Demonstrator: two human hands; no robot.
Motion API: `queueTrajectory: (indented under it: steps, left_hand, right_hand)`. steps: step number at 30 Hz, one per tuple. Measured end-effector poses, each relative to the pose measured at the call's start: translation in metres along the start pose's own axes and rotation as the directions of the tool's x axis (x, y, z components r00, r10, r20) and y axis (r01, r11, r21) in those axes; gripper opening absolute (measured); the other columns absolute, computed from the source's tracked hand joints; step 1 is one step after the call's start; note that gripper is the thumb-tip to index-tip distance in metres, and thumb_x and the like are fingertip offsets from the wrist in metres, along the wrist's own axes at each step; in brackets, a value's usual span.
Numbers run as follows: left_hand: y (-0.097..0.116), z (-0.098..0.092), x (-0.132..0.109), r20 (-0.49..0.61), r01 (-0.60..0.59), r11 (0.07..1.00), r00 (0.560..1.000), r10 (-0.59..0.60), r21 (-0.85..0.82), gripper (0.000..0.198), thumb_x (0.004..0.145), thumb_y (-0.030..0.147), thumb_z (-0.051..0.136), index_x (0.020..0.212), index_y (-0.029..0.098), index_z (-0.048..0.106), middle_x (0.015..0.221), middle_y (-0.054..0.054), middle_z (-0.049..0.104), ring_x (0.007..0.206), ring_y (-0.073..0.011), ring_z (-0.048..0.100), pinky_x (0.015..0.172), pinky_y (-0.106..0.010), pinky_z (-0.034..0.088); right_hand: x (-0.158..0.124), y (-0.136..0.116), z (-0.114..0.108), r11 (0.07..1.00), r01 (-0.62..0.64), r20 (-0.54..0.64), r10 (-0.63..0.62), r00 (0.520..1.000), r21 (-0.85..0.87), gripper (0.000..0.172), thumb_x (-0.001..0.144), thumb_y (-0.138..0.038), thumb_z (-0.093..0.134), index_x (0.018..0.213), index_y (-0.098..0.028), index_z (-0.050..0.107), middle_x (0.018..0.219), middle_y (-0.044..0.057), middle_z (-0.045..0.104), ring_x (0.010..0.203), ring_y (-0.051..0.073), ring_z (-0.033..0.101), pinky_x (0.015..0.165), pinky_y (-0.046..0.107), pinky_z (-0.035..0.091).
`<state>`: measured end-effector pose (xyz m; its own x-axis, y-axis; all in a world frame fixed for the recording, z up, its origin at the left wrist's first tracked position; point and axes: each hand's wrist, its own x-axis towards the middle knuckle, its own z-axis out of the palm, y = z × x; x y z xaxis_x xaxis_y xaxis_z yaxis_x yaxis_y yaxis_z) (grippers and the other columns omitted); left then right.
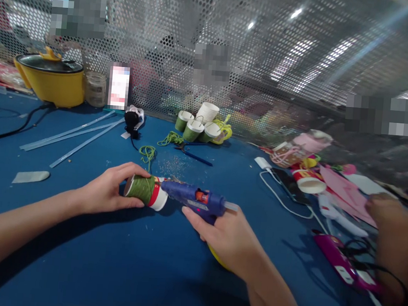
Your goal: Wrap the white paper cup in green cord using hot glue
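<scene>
My left hand (114, 190) is wrapped round a small paper cup (158, 199) lying on its side. Green yarn (140, 189) is wound over much of the cup, leaving a red and white part bare towards the right. A strand leads back to a loose green tangle (148, 154) on the table. In my right hand (224, 234) is a blue hot glue gun (191, 197), with a clear glue stick out of its back end. Its nozzle points left, at or very near the cup's yarn edge; whether it touches is unclear.
Behind stand several green-wrapped cups (193, 130), with blue-handled pliers (196, 157) in front. Glue sticks (85, 132) and a yellow electric pot (52, 82) are at left. Rightward lie a phone (289, 184), a purple power strip (343, 263) and another person's blurred arm (396, 253). Perforated metal backs the table.
</scene>
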<state>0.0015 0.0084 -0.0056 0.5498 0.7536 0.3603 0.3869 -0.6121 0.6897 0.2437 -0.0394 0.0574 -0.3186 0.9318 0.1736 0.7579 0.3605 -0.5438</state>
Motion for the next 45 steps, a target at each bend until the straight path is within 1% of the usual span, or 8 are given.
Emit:
queueTrajectory:
  steps: [8,17,22,28,33,37,42,45]
  left_hand:
    - [-0.002,0.003,0.000,0.010,0.145,0.976,0.989,-0.145,-0.160,0.045,0.073,0.035,0.066,0.112,0.019,0.051,0.109,-0.009,0.060,0.092,-0.0223,0.061,0.079,-0.035,0.051]
    - [0.001,0.002,0.002,0.031,0.275,0.934,0.961,-0.276,-0.228,0.048,0.071,0.039,0.066,0.111,0.016,0.051,0.101,-0.009,0.065,0.087,-0.0241,0.063,0.077,-0.038,0.052]
    - [0.002,0.002,0.002,0.052,0.337,0.899,0.940,-0.336,-0.281,0.050,0.070,0.039,0.066,0.110,0.016,0.050,0.101,-0.008,0.064,0.087,-0.0243,0.064,0.077,-0.040,0.052]
    - [0.000,0.002,0.002,0.052,0.344,0.888,0.937,-0.345,-0.306,0.049,0.070,0.039,0.066,0.110,0.016,0.049,0.100,-0.008,0.065,0.087,-0.0243,0.064,0.077,-0.039,0.052]
    - [-0.001,0.001,0.003,0.001,0.271,0.928,0.960,-0.280,-0.256,0.047,0.071,0.039,0.066,0.109,0.017,0.050,0.101,-0.008,0.064,0.088,-0.0238,0.063,0.079,-0.038,0.051]
    - [-0.001,0.001,0.004,-0.050,0.213,0.947,0.972,-0.231,-0.241,0.045,0.071,0.038,0.066,0.108,0.018,0.050,0.101,-0.008,0.063,0.089,-0.0231,0.063,0.079,-0.037,0.051]
    - [-0.002,0.002,0.005,-0.111,0.220,0.941,0.961,-0.255,-0.256,0.047,0.069,0.037,0.067,0.108,0.016,0.051,0.106,-0.010,0.061,0.089,-0.0236,0.062,0.081,-0.040,0.050]
    - [-0.005,0.002,0.007,-0.138,0.218,0.944,0.956,-0.257,-0.248,0.048,0.068,0.036,0.067,0.108,0.016,0.051,0.106,-0.010,0.061,0.089,-0.0241,0.062,0.082,-0.041,0.050]
  right_hand:
    - [-0.001,0.001,0.000,0.998,-0.023,0.028,0.021,0.999,0.052,0.010,0.078,-0.026,0.056,0.072,-0.020,0.062,0.039,-0.006,0.047,0.039,0.013,0.048,0.040,0.023,0.039]
    - [-0.002,-0.003,0.000,0.995,-0.050,0.053,0.045,0.998,0.091,0.028,0.078,-0.028,0.056,0.052,-0.021,0.048,0.042,-0.005,0.047,0.039,0.011,0.043,0.042,0.023,0.038]
    - [-0.002,-0.001,0.001,0.996,-0.020,0.050,0.016,0.999,0.085,0.010,0.078,-0.027,0.056,0.071,-0.020,0.060,0.046,-0.004,0.050,0.044,0.012,0.046,0.047,0.024,0.042]
    - [-0.002,0.000,0.001,0.996,0.000,0.037,-0.004,0.999,0.087,0.010,0.077,-0.027,0.057,0.079,-0.020,0.064,0.049,-0.003,0.053,0.046,0.013,0.047,0.052,0.025,0.044]
    - [0.001,-0.003,0.000,0.977,-0.161,0.062,0.153,0.986,0.142,0.014,0.076,-0.031,0.057,0.069,-0.019,0.061,0.041,-0.004,0.048,0.038,0.012,0.046,0.044,0.025,0.042]
    - [0.009,0.001,-0.001,0.892,-0.349,0.096,0.335,0.937,0.287,0.022,0.072,-0.039,0.061,0.071,-0.017,0.058,0.043,-0.004,0.051,0.038,0.012,0.048,0.041,0.024,0.041]
    - [0.030,0.021,-0.002,0.783,-0.321,0.007,0.375,0.927,0.533,0.029,0.066,-0.042,0.067,0.064,-0.016,0.055,0.051,-0.002,0.054,0.046,0.009,0.049,0.046,0.022,0.041]
    - [0.050,0.034,0.001,0.768,-0.332,0.003,0.395,0.919,0.547,0.027,0.071,-0.042,0.063,0.067,-0.015,0.057,0.063,0.002,0.060,0.054,0.010,0.053,0.050,0.022,0.043]
